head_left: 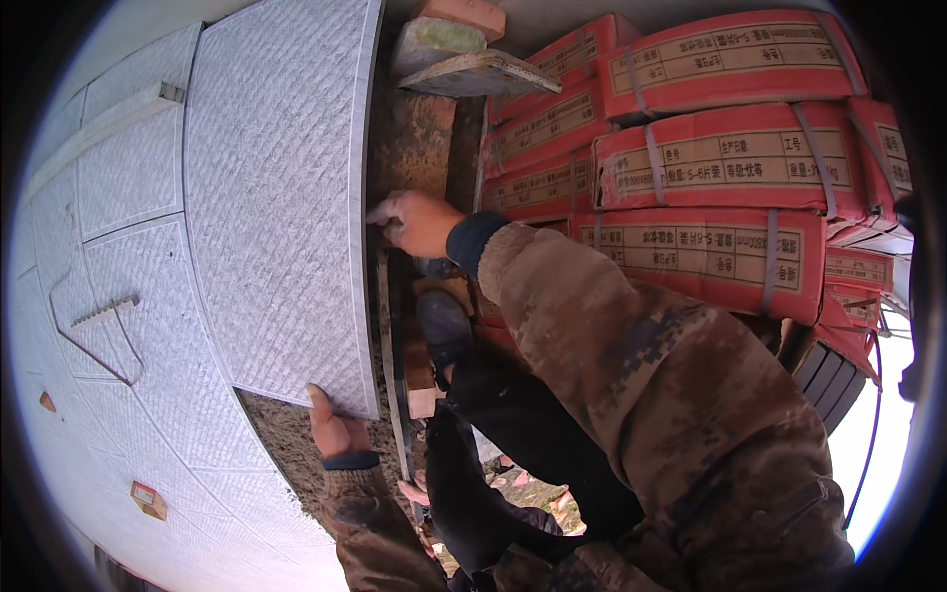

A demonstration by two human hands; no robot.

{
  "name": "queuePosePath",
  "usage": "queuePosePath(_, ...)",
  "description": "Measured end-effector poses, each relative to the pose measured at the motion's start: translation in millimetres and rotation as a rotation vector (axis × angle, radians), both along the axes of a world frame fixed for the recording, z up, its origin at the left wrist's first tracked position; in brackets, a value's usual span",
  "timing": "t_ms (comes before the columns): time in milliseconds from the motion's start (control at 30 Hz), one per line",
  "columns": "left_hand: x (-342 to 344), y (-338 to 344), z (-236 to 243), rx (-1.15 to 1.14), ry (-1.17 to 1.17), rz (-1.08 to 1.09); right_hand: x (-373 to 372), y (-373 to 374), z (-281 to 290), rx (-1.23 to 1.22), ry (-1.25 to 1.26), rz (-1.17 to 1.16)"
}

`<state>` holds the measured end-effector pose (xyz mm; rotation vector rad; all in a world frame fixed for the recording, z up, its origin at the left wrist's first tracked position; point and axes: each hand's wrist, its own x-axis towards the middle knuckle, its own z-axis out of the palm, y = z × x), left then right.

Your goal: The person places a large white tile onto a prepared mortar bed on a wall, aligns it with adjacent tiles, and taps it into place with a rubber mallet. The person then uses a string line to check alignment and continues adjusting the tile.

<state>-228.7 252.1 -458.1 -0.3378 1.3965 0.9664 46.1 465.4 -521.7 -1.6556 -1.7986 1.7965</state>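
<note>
A large light-grey textured tile lies between my hands, beside other laid tiles. My left hand grips its lower edge, thumb up against the face and the other fingers mostly hidden. At the tile's right edge, my right hand is closed with bent fingers on the rim; the fingertips are partly out of sight. Dark, rough mortar shows below the tile, next to my left hand. A thin board edge runs along the tile's right side.
Red cartons with straps are stacked at the right. A stone slab and a brick sit at the top. A dark shoe is below my right hand. Brick pieces and a notched strip rest on the left tiles.
</note>
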Motion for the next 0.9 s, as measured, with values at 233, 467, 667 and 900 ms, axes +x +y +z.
queuePosePath(233, -2, -1, 0, -0.008, -0.042, 0.023, -19, -19, -3, 0.135, -0.101, 0.192)
queuePosePath(467, -1, 1, 2, -0.045, -0.009, -0.003, -20, -10, 6, -0.018, -0.13, 0.307)
queuePosePath(667, 0, 1, -2, -0.031, -0.003, -0.016, -17, -23, -8, 0.024, -0.013, -0.025)
queuePosePath(900, 1, 0, -6, -0.041, 0.013, -0.007, -25, -46, -5, 0.189, -0.207, 0.019)
